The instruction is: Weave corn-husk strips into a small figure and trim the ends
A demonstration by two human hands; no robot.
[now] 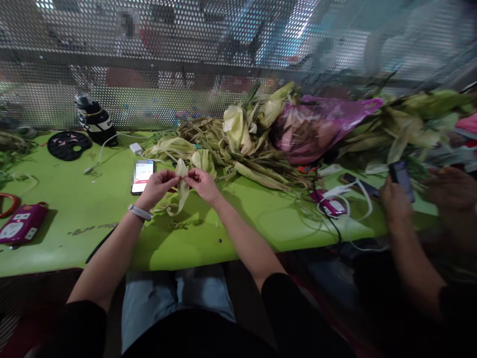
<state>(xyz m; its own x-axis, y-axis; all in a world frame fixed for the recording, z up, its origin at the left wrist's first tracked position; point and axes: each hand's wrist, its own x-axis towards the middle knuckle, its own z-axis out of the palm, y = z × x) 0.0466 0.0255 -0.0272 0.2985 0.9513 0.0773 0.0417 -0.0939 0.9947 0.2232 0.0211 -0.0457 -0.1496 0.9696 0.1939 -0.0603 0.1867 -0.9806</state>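
My left hand (158, 186) and my right hand (203, 183) both pinch the top of a pale corn husk leaf (182, 191), which hangs down over the green table (112, 233). My fingers are closed on it from either side. A grey band sits on my left wrist. Just behind my hands lies a heap of corn husks (219, 144).
A phone (142, 176) with a lit screen lies left of my hands, with a white charger and cable behind it. A purple plastic bag (316, 127) tops the husk pile. Pink devices (22, 223) rest at left. At right, another person's hands hold a phone (401, 179).
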